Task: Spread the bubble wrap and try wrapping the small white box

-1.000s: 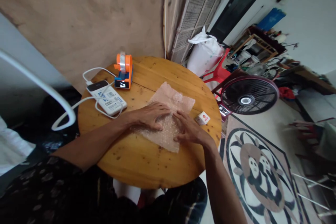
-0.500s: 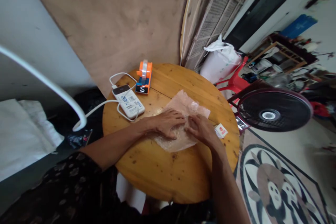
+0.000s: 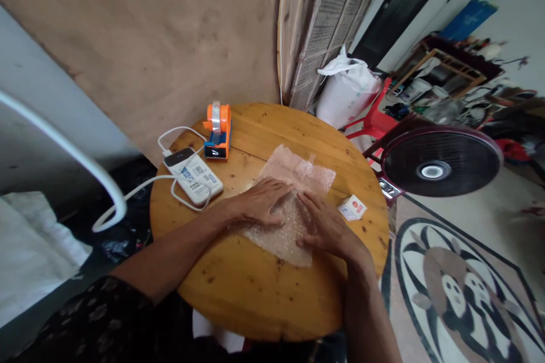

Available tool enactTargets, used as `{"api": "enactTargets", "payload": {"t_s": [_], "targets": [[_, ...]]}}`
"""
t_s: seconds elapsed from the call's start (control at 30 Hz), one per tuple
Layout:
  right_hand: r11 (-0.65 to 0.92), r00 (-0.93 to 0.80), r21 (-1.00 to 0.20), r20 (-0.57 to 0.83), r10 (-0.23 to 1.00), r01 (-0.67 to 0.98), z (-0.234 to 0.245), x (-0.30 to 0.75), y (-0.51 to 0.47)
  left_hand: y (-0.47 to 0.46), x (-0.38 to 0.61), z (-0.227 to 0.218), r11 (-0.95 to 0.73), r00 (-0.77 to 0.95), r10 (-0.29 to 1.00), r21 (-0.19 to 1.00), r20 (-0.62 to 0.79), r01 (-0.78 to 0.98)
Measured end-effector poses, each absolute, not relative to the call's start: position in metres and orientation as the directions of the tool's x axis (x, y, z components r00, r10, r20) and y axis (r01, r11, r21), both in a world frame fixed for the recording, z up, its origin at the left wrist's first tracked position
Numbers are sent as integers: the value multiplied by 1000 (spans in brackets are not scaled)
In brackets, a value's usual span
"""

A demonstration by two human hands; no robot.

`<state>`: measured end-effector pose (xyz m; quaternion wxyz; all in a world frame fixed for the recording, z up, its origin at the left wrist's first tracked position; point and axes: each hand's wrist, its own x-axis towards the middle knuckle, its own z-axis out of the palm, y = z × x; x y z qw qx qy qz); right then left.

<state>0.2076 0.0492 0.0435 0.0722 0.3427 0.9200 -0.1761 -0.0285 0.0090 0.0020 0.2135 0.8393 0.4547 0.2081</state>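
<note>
A sheet of pinkish bubble wrap [image 3: 298, 173] lies on the round wooden table [image 3: 255, 283]. My left hand [image 3: 259, 204] rests flat on its left part, fingers stretched out. My right hand [image 3: 326, 224] lies flat on its right part, fingers spread. Both palms press the sheet down; neither grips it. A small white box with a red mark [image 3: 352, 207] sits on the table just right of my right hand.
An orange and blue tape dispenser [image 3: 218, 130] stands at the table's far left. Beside it lies a white power bank [image 3: 193, 174] with a white cable [image 3: 140, 184]. A dark fan [image 3: 440, 161], a red chair [image 3: 374, 122] and a white sack [image 3: 347, 91] stand to the right.
Both hands stay flat on the bubble wrap, smoothing it a little. Mostly the camera has shifted, so the table sits differently in view.
</note>
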Motion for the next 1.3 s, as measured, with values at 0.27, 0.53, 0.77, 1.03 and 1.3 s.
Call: {"api": "enactTargets", "payload": {"t_s": [0.27,0.53,0.77,1.03,1.3], "targets": [[737,-772,-232,-243,588,634,41,212,53,11,-28,3,-435,417,898,432,141,790],[722,-775,-288,-150,614,629,44,216,53,11,-33,2,-483,474,870,427,136,764],[689,-713,-254,-3,702,679,36,212,61,11,-35,4,-537,543,832,405,111,740],[701,-709,-119,-172,684,704,34,215,60,10,-38,5,-512,535,843,398,61,761],[693,-707,-147,-215,674,705,40,217,58,12,-37,1,-477,501,864,377,39,794]]}}
